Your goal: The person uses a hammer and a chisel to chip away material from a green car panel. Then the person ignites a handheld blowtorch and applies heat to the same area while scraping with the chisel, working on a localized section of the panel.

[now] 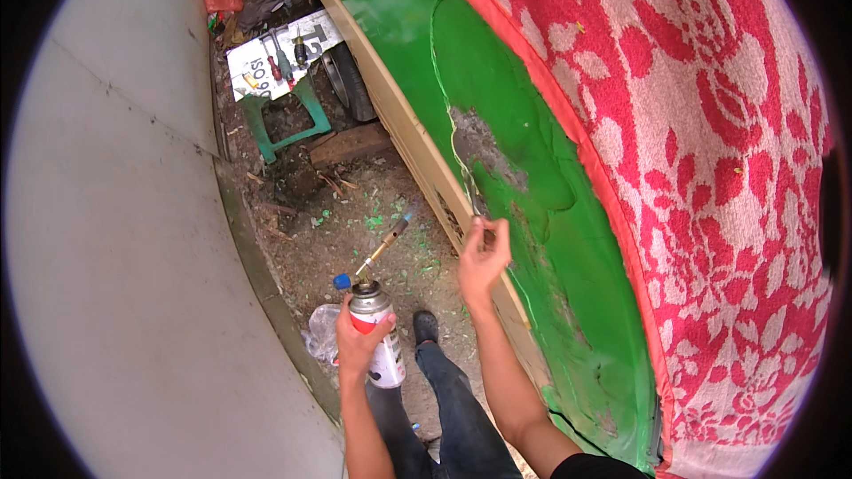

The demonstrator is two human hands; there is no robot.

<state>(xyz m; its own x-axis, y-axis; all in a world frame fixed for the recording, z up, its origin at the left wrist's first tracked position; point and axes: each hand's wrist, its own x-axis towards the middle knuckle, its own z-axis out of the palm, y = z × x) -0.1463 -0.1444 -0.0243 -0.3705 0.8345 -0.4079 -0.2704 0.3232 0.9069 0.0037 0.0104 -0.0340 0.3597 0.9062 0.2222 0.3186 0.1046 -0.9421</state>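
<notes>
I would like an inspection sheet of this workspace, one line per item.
Surface: green painted panel, curved; a patch of paint is gone, showing grey underneath.
Job's things: gas canister with a brass torch nozzle pointing away from the person; thin scraper blade lying against the panel.
Clutter: green paint flakes on the dirt ground; crumpled clear plastic by the canister.
Grippers: left hand grips the canister; right hand pinches the scraper.
Cables: nothing seen.
Surroundings: red-and-white floral towel over the panel; green stool carrying a board with hand tools; pale wall on the left.
</notes>
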